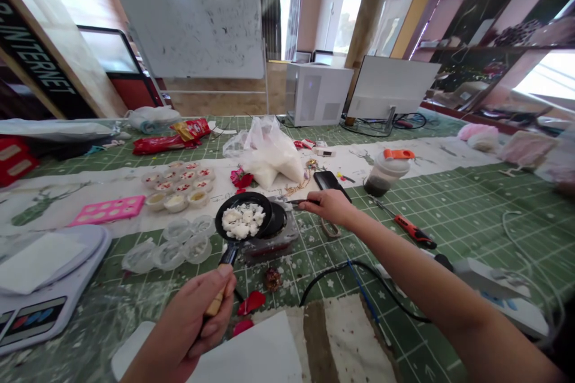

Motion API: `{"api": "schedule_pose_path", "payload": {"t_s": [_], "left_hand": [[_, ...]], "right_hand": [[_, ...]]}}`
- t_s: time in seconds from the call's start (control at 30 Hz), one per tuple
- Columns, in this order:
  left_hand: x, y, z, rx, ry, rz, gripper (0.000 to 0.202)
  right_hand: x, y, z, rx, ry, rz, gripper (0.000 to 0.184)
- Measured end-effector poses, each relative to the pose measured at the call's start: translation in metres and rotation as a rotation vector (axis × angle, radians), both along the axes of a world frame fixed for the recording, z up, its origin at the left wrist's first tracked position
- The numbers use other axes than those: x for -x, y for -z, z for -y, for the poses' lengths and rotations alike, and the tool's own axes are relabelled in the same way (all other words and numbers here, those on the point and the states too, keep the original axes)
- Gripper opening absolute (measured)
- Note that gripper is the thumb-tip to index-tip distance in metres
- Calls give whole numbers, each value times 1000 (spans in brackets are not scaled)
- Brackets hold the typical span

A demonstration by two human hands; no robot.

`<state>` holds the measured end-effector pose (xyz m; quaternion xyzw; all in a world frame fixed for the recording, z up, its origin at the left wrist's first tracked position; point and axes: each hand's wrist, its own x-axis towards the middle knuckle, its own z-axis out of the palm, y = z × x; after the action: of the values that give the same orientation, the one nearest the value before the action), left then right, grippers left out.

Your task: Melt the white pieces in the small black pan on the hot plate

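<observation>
My left hand [204, 305] is wrapped round the wooden grip of a small black frying pan [223, 208]. White, crumbly chunks [243, 221] lie in the pan, which is tilted slightly and overlaps the left side of a small electric hot plate [274, 233]. My right hand [327, 206] pinches the dark handle of a black-handled tool [305, 201] with a flat metal blade. That blade reaches left over the far edge of the hot plate, close to the pan's rim; its tip is hard to make out.
Clear plastic cups [171, 253] and filled cups [177, 182] stand left, near a pink mould [109, 209] and a kitchen scale [49, 287]. Behind the pan is a bag of white material [269, 158]. A phone [331, 184], lidded jug [386, 172] and red-black screwdriver [414, 231] lie right.
</observation>
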<state>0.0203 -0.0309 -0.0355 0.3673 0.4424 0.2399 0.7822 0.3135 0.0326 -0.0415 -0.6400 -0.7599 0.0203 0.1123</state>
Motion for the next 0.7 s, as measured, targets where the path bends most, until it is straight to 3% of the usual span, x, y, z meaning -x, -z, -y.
{"api": "schedule_pose_path", "payload": {"t_s": [0.17,0.23,0.37,0.5,0.7], "left_hand": [[-2,0,4,-17,31,32,33],[-5,-1,6,-26,46,24,34],[-12,-2,12,-34,97,11,33],[-19,-2,21,-1,131,35,31],[-18,-5,31,86,112,129,33]], "right_hand": [[-1,-3,20,36,-117,-66,44],[-4,-8,30,33,-91,-157,43],[4,-19,49,-154,-59,-310,32],[21,-21,65,-359,-193,-85,34],[14,-10,78,-375,-152,182,46]]}}
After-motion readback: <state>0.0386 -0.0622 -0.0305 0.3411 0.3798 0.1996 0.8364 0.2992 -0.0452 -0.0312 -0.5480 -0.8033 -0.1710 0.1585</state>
